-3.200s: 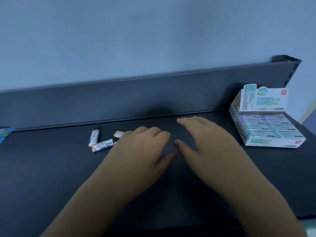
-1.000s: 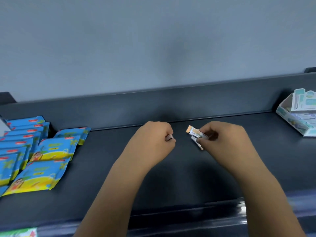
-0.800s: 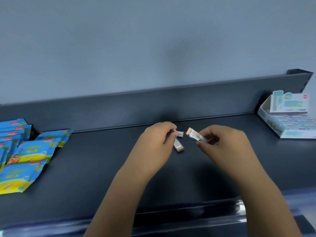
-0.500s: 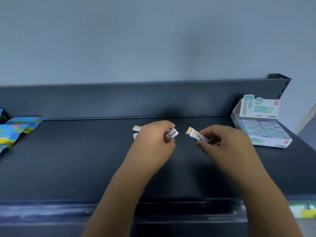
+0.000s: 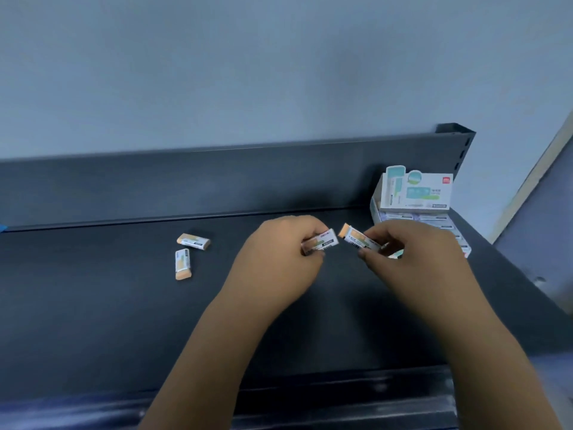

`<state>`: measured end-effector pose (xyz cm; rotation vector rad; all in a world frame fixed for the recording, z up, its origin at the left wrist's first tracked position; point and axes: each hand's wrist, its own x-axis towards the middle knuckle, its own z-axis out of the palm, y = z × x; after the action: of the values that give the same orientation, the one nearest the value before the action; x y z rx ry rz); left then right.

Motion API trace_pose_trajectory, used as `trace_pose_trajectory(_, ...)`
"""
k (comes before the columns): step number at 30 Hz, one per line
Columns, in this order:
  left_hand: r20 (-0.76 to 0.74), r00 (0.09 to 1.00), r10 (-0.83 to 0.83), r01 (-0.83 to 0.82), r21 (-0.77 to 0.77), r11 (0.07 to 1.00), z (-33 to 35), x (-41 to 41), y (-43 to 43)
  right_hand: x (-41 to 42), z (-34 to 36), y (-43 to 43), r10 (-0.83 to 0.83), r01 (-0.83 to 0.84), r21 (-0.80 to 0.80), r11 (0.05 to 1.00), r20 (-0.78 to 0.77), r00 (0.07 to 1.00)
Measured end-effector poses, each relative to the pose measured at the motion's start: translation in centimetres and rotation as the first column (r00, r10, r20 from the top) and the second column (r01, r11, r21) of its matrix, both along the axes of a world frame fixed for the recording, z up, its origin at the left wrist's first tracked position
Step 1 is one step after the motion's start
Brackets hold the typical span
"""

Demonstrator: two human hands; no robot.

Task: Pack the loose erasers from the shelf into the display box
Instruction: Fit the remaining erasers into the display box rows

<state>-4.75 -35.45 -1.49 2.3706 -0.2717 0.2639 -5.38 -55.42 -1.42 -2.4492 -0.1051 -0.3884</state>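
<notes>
My left hand point(image 5: 276, 262) grips a sleeved eraser point(image 5: 322, 242) above the dark shelf point(image 5: 108, 305). My right hand point(image 5: 412, 256) pinches a second eraser point(image 5: 353, 238), its orange end pointing left, and more of what it holds is hidden under the fingers. The two held erasers sit almost end to end. Two loose erasers lie on the shelf to the left, one point(image 5: 193, 241) lying crosswise and one point(image 5: 182, 264) pointing toward me. The white display box point(image 5: 415, 190) stands at the back right, partly hidden behind my right hand, with rows of erasers inside.
The shelf's raised back wall point(image 5: 186, 184) runs behind everything. Its right end post point(image 5: 455, 141) stands just behind the box. The shelf's front lip point(image 5: 310, 395) crosses under my forearms.
The view has swung right, so the blue packets have left the frame and the box has come closer to centre. Both hands keep their erasers; two loose erasers now show at left.
</notes>
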Motion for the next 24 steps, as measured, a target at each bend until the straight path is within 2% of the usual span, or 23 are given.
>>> trace_pose_trajectory(7, -0.056, 0.998, -0.003, 0.002, -0.026, 1.000, 0.9, 2.9, -5.5, 2.4, 1.0, -7.0, -0.095, 0.092, 0.053, 0.994, 0.052, 0.994)
trace_pose_trajectory(13, -0.161, 0.987, 0.016, -0.027, -0.065, 0.998, 1.4, 6.7, -9.7, 6.7, 1.1, -12.3, -0.076, 0.074, -0.061, 0.995, -0.024, 0.997)
trace_pose_trajectory(20, -0.213, 0.977, -0.027, 0.009, -0.083, 0.997, 2.8, 10.3, -12.0, 10.2, 2.0, -14.7, 0.119, -0.107, 0.092, 0.990, -0.139, 0.983)
trace_pose_trajectory(24, -0.240, 0.970, -0.033, -0.002, -0.143, 0.990, 3.2, 11.3, -12.1, 11.2, 2.0, -15.1, 0.131, -0.103, 0.187, 0.977, -0.142, 0.981)
